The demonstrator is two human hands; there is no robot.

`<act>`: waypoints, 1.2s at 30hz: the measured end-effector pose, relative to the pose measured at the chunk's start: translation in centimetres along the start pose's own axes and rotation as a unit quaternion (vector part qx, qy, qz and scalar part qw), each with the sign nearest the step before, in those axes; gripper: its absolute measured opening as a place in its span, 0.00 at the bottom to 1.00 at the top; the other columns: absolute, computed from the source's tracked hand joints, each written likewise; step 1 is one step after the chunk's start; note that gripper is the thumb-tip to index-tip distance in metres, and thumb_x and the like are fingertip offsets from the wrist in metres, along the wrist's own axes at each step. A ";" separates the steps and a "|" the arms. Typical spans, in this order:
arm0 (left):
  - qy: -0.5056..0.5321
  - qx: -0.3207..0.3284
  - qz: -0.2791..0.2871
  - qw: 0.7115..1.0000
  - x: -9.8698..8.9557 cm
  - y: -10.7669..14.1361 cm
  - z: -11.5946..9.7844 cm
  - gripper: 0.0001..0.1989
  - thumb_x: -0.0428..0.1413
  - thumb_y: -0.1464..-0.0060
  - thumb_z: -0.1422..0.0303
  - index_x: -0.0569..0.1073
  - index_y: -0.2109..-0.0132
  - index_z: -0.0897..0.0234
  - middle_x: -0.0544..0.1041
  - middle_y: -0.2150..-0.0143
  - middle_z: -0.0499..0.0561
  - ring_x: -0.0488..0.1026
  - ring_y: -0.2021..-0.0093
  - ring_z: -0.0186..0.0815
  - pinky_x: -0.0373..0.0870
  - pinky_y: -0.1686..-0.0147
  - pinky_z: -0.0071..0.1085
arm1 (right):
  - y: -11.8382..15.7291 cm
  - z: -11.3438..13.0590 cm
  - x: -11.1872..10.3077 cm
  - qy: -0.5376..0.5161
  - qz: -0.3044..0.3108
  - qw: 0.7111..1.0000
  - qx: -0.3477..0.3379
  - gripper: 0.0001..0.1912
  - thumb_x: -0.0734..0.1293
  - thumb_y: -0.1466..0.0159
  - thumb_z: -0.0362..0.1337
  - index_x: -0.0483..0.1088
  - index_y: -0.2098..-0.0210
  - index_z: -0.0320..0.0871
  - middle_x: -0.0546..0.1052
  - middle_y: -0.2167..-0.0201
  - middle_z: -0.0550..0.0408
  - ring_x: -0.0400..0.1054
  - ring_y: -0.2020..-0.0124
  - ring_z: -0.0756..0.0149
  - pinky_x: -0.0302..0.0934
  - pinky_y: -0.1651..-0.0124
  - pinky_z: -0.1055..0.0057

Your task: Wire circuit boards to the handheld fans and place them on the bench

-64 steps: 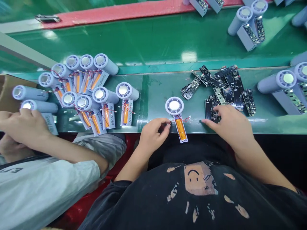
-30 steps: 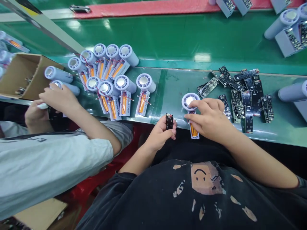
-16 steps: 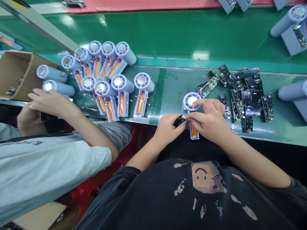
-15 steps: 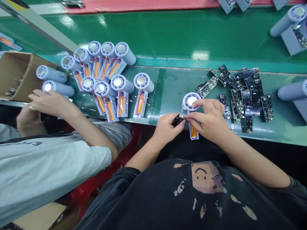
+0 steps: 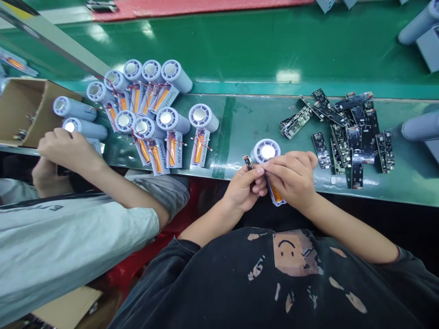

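Note:
In front of me lies a white handheld fan head [image 5: 266, 151], its pale body and orange battery [image 5: 275, 196] mostly under my hands. My left hand [image 5: 244, 186] grips a small black circuit board [image 5: 247, 162] upright between its fingers. My right hand [image 5: 292, 177] is closed over the fan body, its fingertips against my left fingers. Whatever those fingertips pinch is hidden. To the left, a co-worker's hand [image 5: 63, 148] rests beside pale blue fan bodies [image 5: 80, 128].
Several assembled fans with orange batteries and red wires [image 5: 164, 132] stand left of me. A pile of black circuit boards [image 5: 353, 137] lies on the right. A cardboard box [image 5: 24, 112] sits at far left. A green conveyor belt [image 5: 219, 55] runs behind, and my dark shirt is below.
The black board has turned from lying crosswise to upright in my left hand. My hands now sit closer together over the fan body. The view has shifted slightly.

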State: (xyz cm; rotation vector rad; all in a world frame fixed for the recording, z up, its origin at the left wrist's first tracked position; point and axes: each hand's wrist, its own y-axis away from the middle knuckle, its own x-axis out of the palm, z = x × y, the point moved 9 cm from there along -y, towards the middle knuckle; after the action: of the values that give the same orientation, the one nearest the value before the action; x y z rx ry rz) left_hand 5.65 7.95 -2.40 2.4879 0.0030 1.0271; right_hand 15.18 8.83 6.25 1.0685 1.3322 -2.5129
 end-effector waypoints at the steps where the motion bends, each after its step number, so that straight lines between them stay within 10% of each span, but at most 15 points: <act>1: -0.005 0.007 -0.006 1.000 -0.1 0.1 0.1 0.23 0.72 0.60 0.59 0.64 0.76 0.65 0.61 0.84 0.37 0.55 0.86 0.18 0.60 0.85 0.17 | 0.1 0.0 -0.1 0.001 -0.005 1.000 -0.007 0.08 0.67 0.31 0.35 0.78 0.61 0.53 0.81 0.63 0.63 0.67 0.60 0.64 0.50 0.52 0.62; 7: -0.163 0.141 -0.036 0.976 -1.8 0.9 -2.2 0.22 0.69 0.55 0.53 0.74 0.63 0.64 0.69 0.79 0.38 0.59 0.85 0.21 0.64 0.84 0.21 | 0.3 -0.6 0.1 0.008 0.023 1.000 0.017 0.09 0.66 0.31 0.36 0.77 0.65 0.52 0.81 0.66 0.63 0.67 0.61 0.63 0.49 0.52 0.60; 14: -0.494 0.333 -0.066 0.801 -0.2 3.2 -6.2 0.05 0.62 0.44 0.66 0.78 0.65 0.63 0.81 0.67 0.49 0.77 0.67 0.33 0.74 0.62 0.31 | 0.2 -0.6 0.7 -0.023 0.036 0.998 0.044 0.09 0.65 0.31 0.37 0.76 0.67 0.50 0.81 0.66 0.62 0.68 0.60 0.63 0.49 0.53 0.60; 23: -0.511 0.206 -0.009 0.835 -0.6 3.8 -5.3 0.17 0.54 0.36 0.66 0.70 0.42 0.62 0.80 0.63 0.49 0.76 0.72 0.28 0.76 0.67 0.26 | -0.3 -1.2 1.1 -0.049 0.046 0.992 0.110 0.12 0.64 0.35 0.36 0.70 0.75 0.46 0.77 0.72 0.60 0.66 0.63 0.62 0.49 0.54 0.61; 36: -0.597 0.257 -0.059 0.758 -1.1 5.4 -5.1 0.18 0.51 0.40 0.77 0.73 0.44 0.59 0.77 0.51 0.51 0.76 0.73 0.24 0.80 0.61 0.28 | -1.5 1.0 1.3 0.033 0.029 0.999 0.021 0.12 0.66 0.40 0.30 0.65 0.79 0.45 0.73 0.78 0.60 0.64 0.65 0.63 0.45 0.58 0.60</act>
State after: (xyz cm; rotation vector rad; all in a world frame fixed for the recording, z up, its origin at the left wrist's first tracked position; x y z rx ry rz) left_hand 0.55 5.01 2.24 3.1029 0.0533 -0.8674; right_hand 13.13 9.27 6.81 1.1897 1.2494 -2.4957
